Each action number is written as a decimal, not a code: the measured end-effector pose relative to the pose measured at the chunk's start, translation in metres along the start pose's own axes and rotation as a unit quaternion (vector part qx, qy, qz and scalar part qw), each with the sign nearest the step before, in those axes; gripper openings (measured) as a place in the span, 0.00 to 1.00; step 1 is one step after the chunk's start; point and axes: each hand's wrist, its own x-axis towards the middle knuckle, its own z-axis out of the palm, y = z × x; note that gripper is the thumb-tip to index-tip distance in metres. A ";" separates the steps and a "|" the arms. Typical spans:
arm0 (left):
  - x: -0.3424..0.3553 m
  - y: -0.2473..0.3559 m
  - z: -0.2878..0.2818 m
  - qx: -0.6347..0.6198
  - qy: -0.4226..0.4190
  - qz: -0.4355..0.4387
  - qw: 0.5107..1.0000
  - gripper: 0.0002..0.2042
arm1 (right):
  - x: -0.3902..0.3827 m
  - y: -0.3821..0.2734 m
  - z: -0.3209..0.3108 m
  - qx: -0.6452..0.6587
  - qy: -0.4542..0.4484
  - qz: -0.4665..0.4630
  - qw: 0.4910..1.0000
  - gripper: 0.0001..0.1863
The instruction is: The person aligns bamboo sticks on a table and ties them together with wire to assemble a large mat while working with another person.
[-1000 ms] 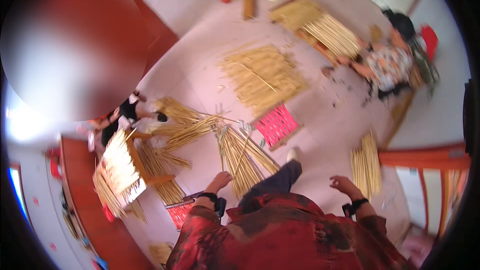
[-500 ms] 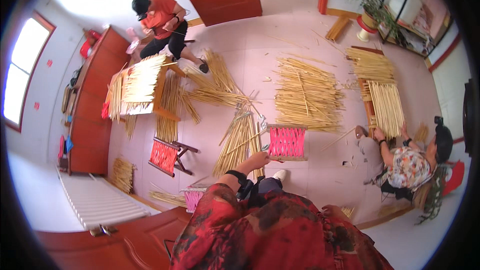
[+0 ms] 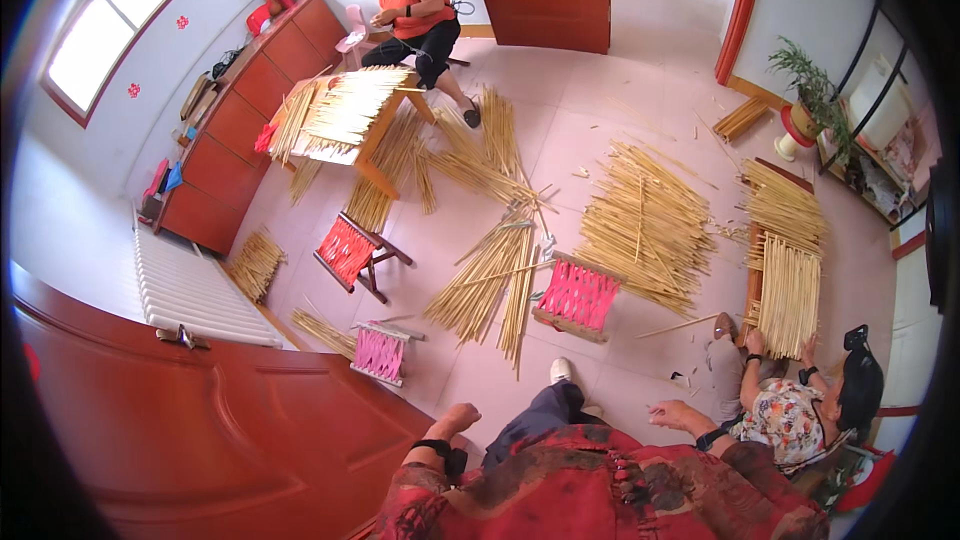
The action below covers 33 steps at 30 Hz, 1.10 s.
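My left hand (image 3: 460, 418) hangs low in front of my body, apart from anything on the floor; its back is toward me and its fingers are hidden. On the other side my right hand (image 3: 682, 415) is held out from my body, empty, its fingers loosely apart. Ahead of me stands a folding stool with bright pink webbing (image 3: 580, 293), beside bundles of thin straw-coloured sticks (image 3: 490, 275). Nearest to my left hand is a small stool with paler pink webbing (image 3: 379, 354). Farther left is a folding stool with red-orange webbing (image 3: 347, 249).
A large stick pile (image 3: 648, 225) covers the middle floor. At the right, a seated person (image 3: 790, 415) handles sticks on a low bench (image 3: 753, 280). Another person (image 3: 415, 15) sits behind a stick-covered table (image 3: 375, 175). A red-brown door (image 3: 240, 410) stands close on my left.
My left hand has let go of the bright pink stool and drawn back toward my body. My right hand has come out into view. The whole view has turned.
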 end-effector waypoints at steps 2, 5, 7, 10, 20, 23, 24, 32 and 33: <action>-0.011 0.010 0.014 0.036 -0.033 0.000 0.999 0.09 | 0.006 0.011 -0.006 -0.022 0.002 -0.032 0.999 0.24; -0.009 0.005 0.029 -0.146 -0.028 -0.157 0.976 0.09 | 0.036 0.036 -0.015 -0.065 0.052 -0.177 0.981 0.19; -0.007 0.019 0.012 -0.224 -0.009 -0.183 0.957 0.11 | 0.027 0.068 0.004 -0.027 0.065 -0.223 0.972 0.16; -0.006 0.024 -0.032 -0.340 0.036 -0.251 0.906 0.15 | 0.017 0.009 -0.024 -0.001 0.066 -0.239 0.969 0.15; 0.013 0.007 -0.064 -0.423 0.060 -0.276 0.861 0.16 | -0.003 -0.025 -0.043 -0.031 0.040 -0.016 0.999 0.19; 0.008 -0.014 -0.042 -0.324 0.039 -0.238 0.915 0.18 | 0.005 -0.016 -0.051 -0.022 0.057 -0.013 0.998 0.19; 0.011 -0.014 -0.043 -0.279 0.030 -0.205 0.938 0.19 | 0.008 -0.015 -0.057 -0.009 0.059 -0.018 0.998 0.19; 0.100 0.053 -0.089 -0.398 0.113 -0.331 0.848 0.16 | 0.028 0.041 -0.126 -0.009 0.068 -0.128 0.989 0.14; 0.105 0.070 -0.103 -0.408 0.099 -0.363 0.832 0.16 | 0.028 0.047 -0.134 0.011 0.062 -0.120 0.991 0.15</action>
